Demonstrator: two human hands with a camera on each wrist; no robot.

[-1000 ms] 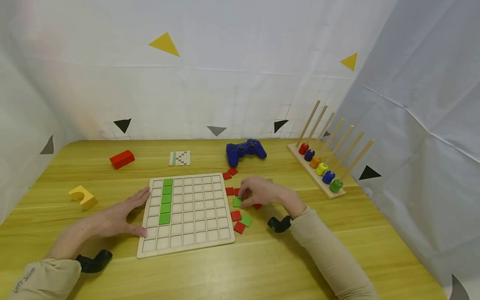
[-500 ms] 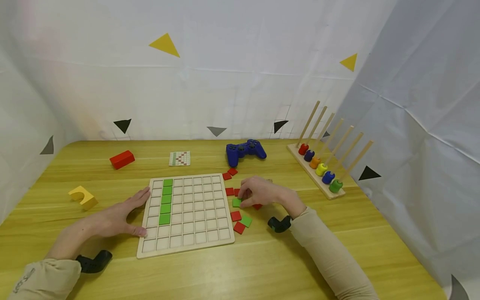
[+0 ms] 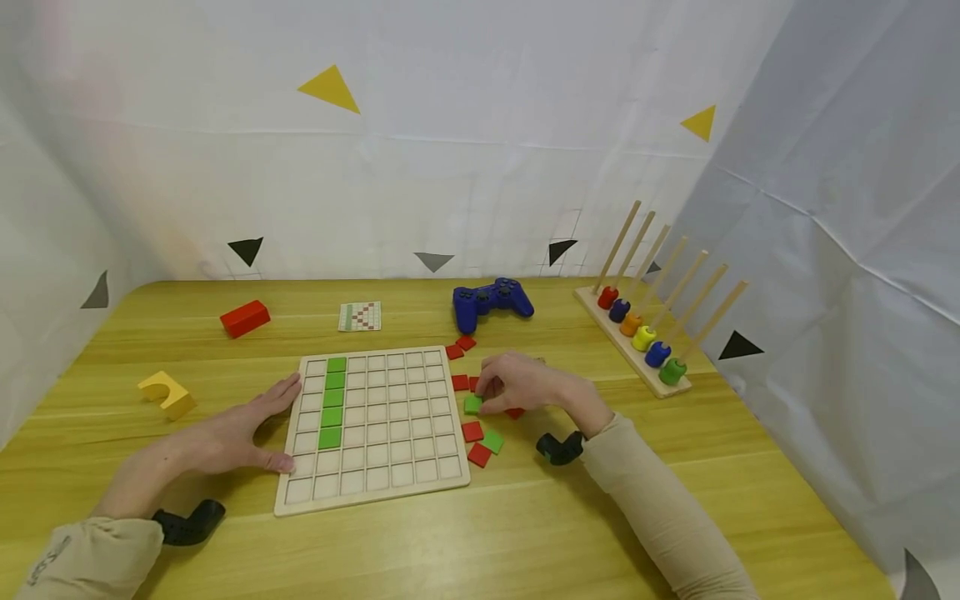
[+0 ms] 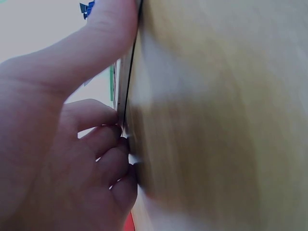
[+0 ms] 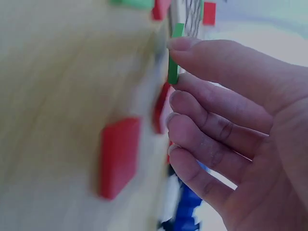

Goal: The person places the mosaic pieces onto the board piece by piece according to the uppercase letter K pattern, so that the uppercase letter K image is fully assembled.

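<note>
A pale wooden grid board [image 3: 397, 429] lies on the table, with several green tiles [image 3: 331, 417] in one column of its squares. My left hand [image 3: 232, 433] rests at the board's left edge, thumb near the lower part and fingers spread toward the upper part. In the left wrist view that hand's fingertips [image 4: 122, 185] touch down along the edge. To the right of the board, my right hand [image 3: 521, 383] pinches a green tile [image 5: 173, 57] by its edges between thumb and index finger, low over the table. Red tiles [image 3: 472, 431] and another green tile [image 3: 492, 442] lie around it.
Behind the board are a small pattern card [image 3: 360, 317], a blue game controller [image 3: 491, 302] and a red block [image 3: 245, 318]. A yellow arch block [image 3: 168, 396] lies at the left. At the right stands a peg rack [image 3: 633, 342] with coloured beads.
The green tile at my right fingertips has shifted very slightly left. Both hands otherwise stay in place, and the board has not moved.
</note>
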